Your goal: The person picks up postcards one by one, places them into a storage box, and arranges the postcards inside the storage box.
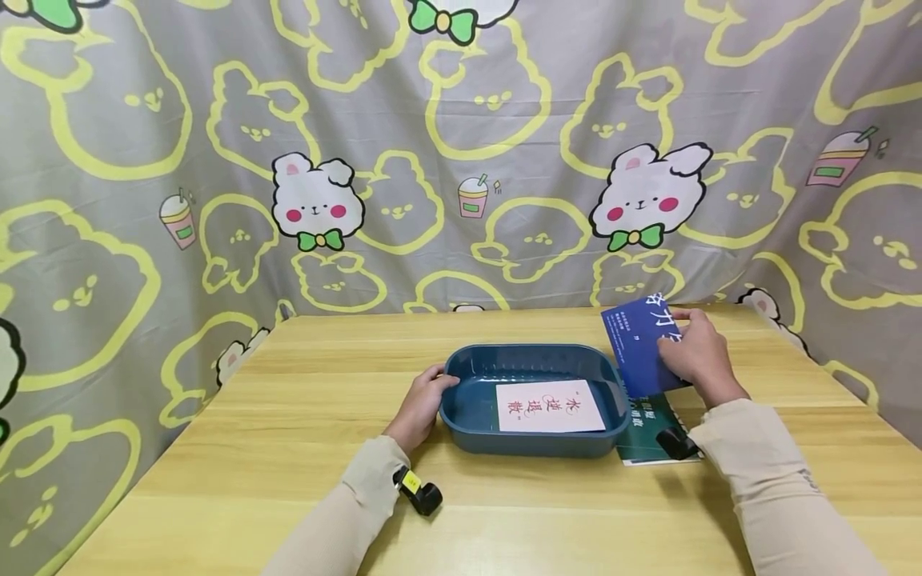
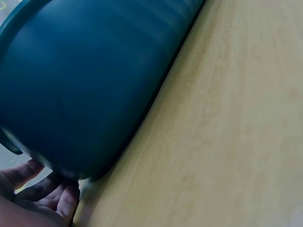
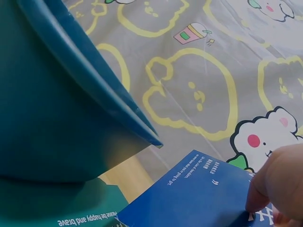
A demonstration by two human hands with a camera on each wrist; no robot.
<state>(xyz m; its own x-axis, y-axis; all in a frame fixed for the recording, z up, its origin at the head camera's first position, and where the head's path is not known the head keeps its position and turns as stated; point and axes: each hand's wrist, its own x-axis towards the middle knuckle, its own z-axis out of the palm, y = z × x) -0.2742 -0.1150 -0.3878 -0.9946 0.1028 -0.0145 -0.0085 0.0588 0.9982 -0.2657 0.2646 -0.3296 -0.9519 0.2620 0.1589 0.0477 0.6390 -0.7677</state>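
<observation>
Nearest the camera, two pale sleeves (image 1: 771, 488) are slanting in over the wooden table (image 1: 216, 448). We are seeing the right hand (image 1: 697, 354) pinching the blue card (image 1: 637, 344) by its right side, the thumb pressing its printed face. The card is hanging tilted at the right end of the teal tray (image 1: 468, 404), over the green card (image 1: 651, 432); we are not able to tell whether the two are touching. The left hand (image 1: 421, 406) is gripping the tray's left end, its thumb over the rim. A white card (image 1: 549, 406) is lying inside. We are judging the blue card light, thin and fairly stiff, perhaps slippery, its corners easily creasing; we are favouring an edge hold with a flat thumb. The tray is looking rigid, its rim offering the surest grip.
</observation>
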